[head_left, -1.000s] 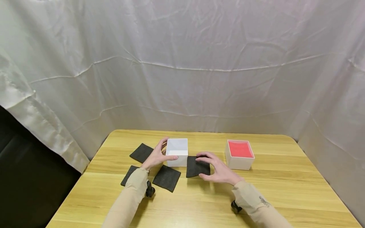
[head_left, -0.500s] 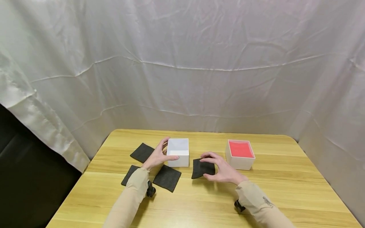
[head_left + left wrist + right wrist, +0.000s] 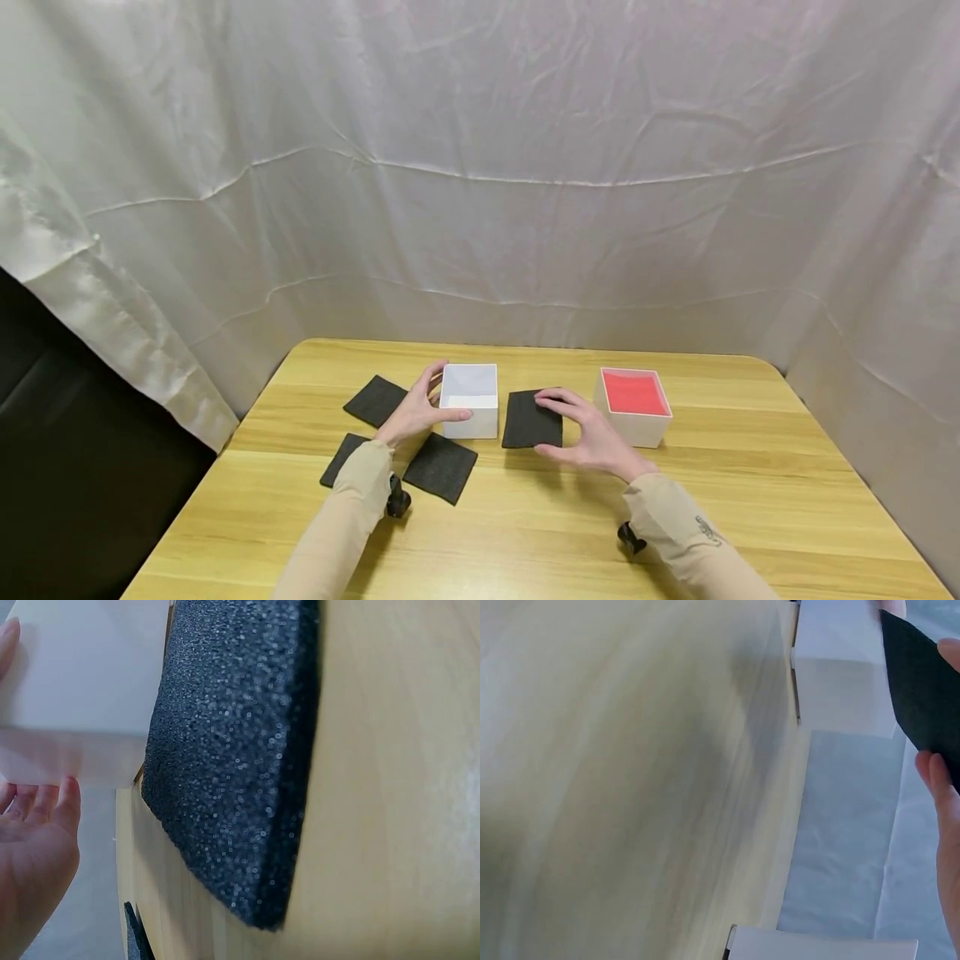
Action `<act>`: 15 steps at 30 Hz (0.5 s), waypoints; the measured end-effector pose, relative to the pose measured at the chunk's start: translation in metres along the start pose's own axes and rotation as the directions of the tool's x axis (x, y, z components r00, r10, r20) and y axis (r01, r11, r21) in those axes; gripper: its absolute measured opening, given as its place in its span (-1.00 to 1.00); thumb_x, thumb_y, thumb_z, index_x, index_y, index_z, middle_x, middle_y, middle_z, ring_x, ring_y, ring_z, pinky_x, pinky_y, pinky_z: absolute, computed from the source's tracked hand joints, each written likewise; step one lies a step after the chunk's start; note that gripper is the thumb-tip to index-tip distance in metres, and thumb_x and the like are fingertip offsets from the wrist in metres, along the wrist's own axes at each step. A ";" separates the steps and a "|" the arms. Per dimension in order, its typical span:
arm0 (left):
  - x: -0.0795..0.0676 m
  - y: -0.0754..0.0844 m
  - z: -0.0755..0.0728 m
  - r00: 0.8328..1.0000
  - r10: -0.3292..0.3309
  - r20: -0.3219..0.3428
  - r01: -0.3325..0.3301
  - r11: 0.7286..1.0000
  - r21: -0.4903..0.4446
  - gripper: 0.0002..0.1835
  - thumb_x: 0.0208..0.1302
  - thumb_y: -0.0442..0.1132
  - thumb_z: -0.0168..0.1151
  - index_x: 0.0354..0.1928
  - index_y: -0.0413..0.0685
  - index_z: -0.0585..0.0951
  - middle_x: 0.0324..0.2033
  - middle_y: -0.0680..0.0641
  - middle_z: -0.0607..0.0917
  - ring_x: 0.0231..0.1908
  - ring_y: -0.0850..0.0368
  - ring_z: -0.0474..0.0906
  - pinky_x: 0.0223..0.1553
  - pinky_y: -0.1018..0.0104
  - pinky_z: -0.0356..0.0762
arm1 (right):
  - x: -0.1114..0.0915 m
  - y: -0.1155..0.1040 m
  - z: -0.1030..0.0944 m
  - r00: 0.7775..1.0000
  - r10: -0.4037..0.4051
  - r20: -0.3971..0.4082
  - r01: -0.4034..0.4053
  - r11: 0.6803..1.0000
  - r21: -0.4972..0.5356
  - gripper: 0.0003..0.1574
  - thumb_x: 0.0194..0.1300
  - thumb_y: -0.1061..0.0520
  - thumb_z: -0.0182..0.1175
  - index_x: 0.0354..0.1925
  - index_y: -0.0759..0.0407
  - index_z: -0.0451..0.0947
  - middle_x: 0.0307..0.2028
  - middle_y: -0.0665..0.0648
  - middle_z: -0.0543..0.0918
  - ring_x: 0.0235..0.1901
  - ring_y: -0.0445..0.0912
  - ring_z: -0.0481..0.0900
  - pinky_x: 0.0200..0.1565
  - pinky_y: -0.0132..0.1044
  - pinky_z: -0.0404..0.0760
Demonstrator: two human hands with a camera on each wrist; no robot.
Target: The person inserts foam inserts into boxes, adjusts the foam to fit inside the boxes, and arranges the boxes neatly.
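My left hand (image 3: 414, 414) holds a white open-topped box (image 3: 470, 423) at its left side, the thumb across the front and the fingers behind. In the left wrist view the fingertips touch the wall of the box (image 3: 82, 667). Just right of it, my right hand (image 3: 596, 437) pinches a black foam square (image 3: 531, 422) between thumb and fingers. The right wrist view has this foam sheet (image 3: 922, 690) raised off the table. Three more black squares lie flat: a back-left one (image 3: 375, 402), a front one (image 3: 440, 468), and a left one (image 3: 343, 460) partly behind the sleeve.
A second white box (image 3: 633, 429) with a red layer (image 3: 634, 392) near its rim stands at the right. Both boxes sit on a wooden table (image 3: 525, 542). A pale curtain (image 3: 525, 233) hangs behind, and a dark surface (image 3: 75, 433) is at far left.
My right hand has shifted right with the black foam square, then moved it farther from me and tilted it up. My left hand has stayed on the white box.
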State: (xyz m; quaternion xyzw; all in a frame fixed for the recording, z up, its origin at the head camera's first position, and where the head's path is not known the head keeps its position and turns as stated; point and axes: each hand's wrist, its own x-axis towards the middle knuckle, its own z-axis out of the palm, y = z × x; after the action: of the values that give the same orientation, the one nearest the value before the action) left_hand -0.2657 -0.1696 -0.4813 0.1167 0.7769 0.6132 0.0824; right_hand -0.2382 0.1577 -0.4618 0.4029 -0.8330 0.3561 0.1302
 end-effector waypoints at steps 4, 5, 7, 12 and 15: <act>0.001 -0.001 0.000 1.000 0.009 0.005 -0.009 1.000 -0.006 0.20 0.09 -0.23 0.55 0.61 -0.09 -0.10 0.57 -0.18 0.04 0.58 -0.22 -0.01 0.52 -0.18 0.12 | 0.001 0.000 -0.001 0.998 0.038 -0.048 -0.036 0.999 0.029 -0.16 -0.01 0.11 0.59 0.25 0.18 0.55 0.23 0.17 0.57 0.19 0.13 0.57 0.17 -0.02 0.60; 0.001 -0.001 0.000 1.000 0.013 0.009 -0.013 1.000 -0.006 0.20 0.10 -0.23 0.54 0.60 -0.10 -0.11 0.57 -0.19 0.04 0.57 -0.23 0.00 0.52 -0.18 0.13 | 0.002 -0.001 -0.001 0.997 0.048 -0.059 -0.045 0.998 0.044 -0.17 0.00 0.11 0.59 0.25 0.18 0.56 0.23 0.16 0.57 0.20 0.13 0.56 0.19 -0.08 0.59; 0.001 -0.001 -0.001 1.000 0.019 0.015 -0.019 1.000 -0.005 0.19 0.11 -0.24 0.54 0.60 -0.11 -0.11 0.57 -0.20 0.03 0.57 -0.24 0.00 0.51 -0.19 0.14 | 0.004 -0.001 0.000 0.995 0.059 -0.076 -0.052 0.994 0.094 -0.18 0.01 0.14 0.58 0.25 0.20 0.55 0.24 0.18 0.56 0.23 0.13 0.54 0.24 -0.20 0.58; 0.001 0.000 -0.001 1.000 0.023 0.021 -0.023 1.000 -0.010 0.16 0.11 -0.28 0.52 0.60 -0.09 -0.08 0.57 -0.21 0.04 0.56 -0.25 0.02 0.50 -0.21 0.15 | 0.012 0.001 0.006 0.991 0.089 -0.105 -0.063 0.972 0.228 -0.23 0.05 0.23 0.55 0.24 0.30 0.55 0.25 0.30 0.55 0.29 0.17 0.50 0.32 -0.36 0.49; 0.000 0.001 0.000 0.999 0.025 0.021 -0.025 1.000 -0.017 0.15 0.11 -0.30 0.52 0.59 -0.06 -0.07 0.57 -0.22 0.03 0.56 -0.25 0.01 0.50 -0.21 0.15 | 0.018 0.000 0.011 0.986 0.115 -0.118 -0.083 0.964 0.251 -0.27 0.07 0.24 0.54 0.22 0.30 0.56 0.26 0.30 0.57 0.31 0.19 0.49 0.30 -0.24 0.51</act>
State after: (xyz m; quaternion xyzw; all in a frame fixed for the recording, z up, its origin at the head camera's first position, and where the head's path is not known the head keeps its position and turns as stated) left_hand -0.2660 -0.1695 -0.4802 0.1322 0.7694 0.6192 0.0841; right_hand -0.2493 0.1397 -0.4600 0.3494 -0.7913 0.4881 0.1162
